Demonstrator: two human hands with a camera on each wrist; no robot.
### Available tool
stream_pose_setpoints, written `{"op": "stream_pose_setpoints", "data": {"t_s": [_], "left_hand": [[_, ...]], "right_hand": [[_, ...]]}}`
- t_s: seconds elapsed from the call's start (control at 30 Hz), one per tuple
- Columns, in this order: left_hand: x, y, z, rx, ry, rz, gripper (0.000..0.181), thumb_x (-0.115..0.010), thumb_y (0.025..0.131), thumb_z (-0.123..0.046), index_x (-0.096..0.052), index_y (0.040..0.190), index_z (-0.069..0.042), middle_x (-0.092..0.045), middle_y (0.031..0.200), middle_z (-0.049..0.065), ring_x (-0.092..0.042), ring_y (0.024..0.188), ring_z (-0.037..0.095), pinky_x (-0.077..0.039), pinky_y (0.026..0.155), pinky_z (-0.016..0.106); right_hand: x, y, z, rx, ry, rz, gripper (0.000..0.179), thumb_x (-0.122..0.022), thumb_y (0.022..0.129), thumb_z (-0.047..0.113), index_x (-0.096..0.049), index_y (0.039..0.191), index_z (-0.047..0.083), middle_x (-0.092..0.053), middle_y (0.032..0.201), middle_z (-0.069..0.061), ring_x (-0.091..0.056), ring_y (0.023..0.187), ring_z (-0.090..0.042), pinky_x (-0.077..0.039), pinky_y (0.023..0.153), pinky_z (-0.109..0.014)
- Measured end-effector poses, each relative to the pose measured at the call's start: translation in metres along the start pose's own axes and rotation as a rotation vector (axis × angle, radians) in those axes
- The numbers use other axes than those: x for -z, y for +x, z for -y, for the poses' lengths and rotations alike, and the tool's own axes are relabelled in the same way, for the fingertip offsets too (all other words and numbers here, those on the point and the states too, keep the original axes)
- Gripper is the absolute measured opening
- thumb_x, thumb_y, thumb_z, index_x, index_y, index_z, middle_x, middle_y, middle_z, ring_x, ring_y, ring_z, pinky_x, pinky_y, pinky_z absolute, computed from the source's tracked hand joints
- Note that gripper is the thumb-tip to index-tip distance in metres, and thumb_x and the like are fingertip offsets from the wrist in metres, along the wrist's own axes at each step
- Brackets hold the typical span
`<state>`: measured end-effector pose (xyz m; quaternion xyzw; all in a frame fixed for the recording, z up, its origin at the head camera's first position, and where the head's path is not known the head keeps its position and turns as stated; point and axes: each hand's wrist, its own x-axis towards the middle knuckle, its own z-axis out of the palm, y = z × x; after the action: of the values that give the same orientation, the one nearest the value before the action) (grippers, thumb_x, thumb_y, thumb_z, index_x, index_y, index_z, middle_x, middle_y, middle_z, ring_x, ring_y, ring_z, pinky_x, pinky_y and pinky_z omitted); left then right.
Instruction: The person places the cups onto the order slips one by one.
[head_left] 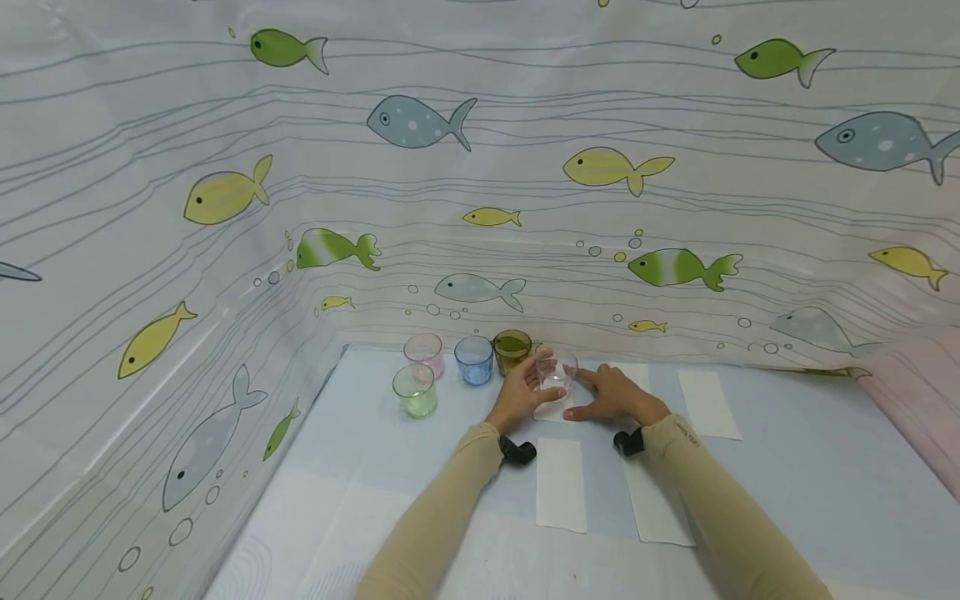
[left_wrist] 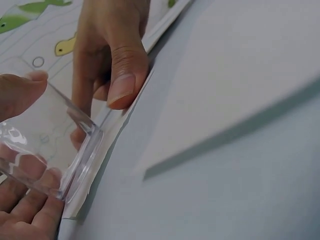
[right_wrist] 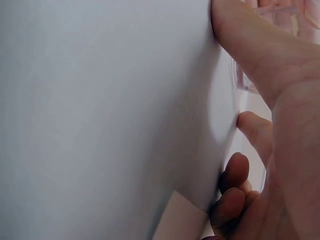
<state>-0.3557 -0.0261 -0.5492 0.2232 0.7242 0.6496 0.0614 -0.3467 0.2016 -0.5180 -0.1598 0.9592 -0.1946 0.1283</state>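
The clear cup [head_left: 557,375] is standing upright over the white strip [head_left: 551,414], its base seemingly touching it. Left of the strip, the left hand [head_left: 517,393] is gripping the cup's side; at the strip's right, the right hand [head_left: 617,393] is resting unclenched, apparently grasping nothing. Probably light, rigid, slippery and breakable, the cup is favouring a hold around its wall.

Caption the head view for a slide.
Left hand holding a clear cup, right hand beside it, four tinted cups standing to the left, white strips lying nearby.
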Motion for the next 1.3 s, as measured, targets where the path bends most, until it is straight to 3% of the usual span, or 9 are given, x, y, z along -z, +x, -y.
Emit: {"op": "stream_pose_setpoints", "data": {"t_s": [0.37,0.57,0.8,1.0,1.3], "left_hand": [[-0.001,-0.005,-0.002,0.01,0.02,-0.018,0.081,-0.083,0.092,-0.009,-0.039,0.16,0.0,-0.053,0.158,0.021,-0.048,0.151,0.035,-0.037,0.128,0.041],[0.0,-0.013,-0.005,0.017,0.081,-0.041,0.089,-0.085,0.091,-0.012,-0.033,0.162,0.004,-0.048,0.162,0.023,-0.045,0.152,0.037,-0.037,0.128,0.041],[0.003,-0.03,-0.012,0.079,0.109,-0.054,0.092,-0.084,0.092,-0.018,-0.03,0.163,0.006,-0.042,0.165,0.025,-0.043,0.153,0.039,-0.037,0.128,0.044],[0.006,-0.044,-0.018,0.104,0.112,-0.062,0.089,-0.081,0.094,-0.017,-0.03,0.162,0.007,-0.046,0.162,0.026,-0.044,0.153,0.039,-0.037,0.128,0.046],[0.018,-0.068,-0.042,0.153,0.098,-0.064,0.08,-0.078,0.096,-0.019,-0.036,0.158,0.011,-0.054,0.155,0.027,-0.051,0.147,0.042,-0.042,0.124,0.051]], "right_hand": [[0.0,-0.003,0.003,0.008,0.019,0.002,0.108,-0.085,0.08,0.065,-0.043,0.162,0.01,-0.052,0.103,-0.015,-0.046,0.093,-0.026,-0.042,0.073,-0.034],[0.001,-0.002,0.005,0.005,-0.005,-0.001,0.108,-0.085,0.08,0.066,-0.043,0.162,0.011,-0.053,0.105,-0.016,-0.047,0.094,-0.027,-0.044,0.075,-0.036],[-0.001,-0.001,0.003,-0.012,-0.016,0.009,0.108,-0.084,0.079,0.068,-0.042,0.163,0.013,-0.054,0.109,-0.018,-0.049,0.096,-0.028,-0.049,0.079,-0.04],[-0.003,0.0,0.002,-0.014,-0.017,0.004,0.108,-0.084,0.079,0.068,-0.044,0.162,0.012,-0.054,0.108,-0.017,-0.049,0.095,-0.028,-0.049,0.078,-0.041],[0.0,-0.002,0.004,-0.023,-0.027,0.008,0.109,-0.085,0.078,0.066,-0.044,0.161,0.01,-0.055,0.107,-0.018,-0.05,0.095,-0.028,-0.052,0.082,-0.043]]}}
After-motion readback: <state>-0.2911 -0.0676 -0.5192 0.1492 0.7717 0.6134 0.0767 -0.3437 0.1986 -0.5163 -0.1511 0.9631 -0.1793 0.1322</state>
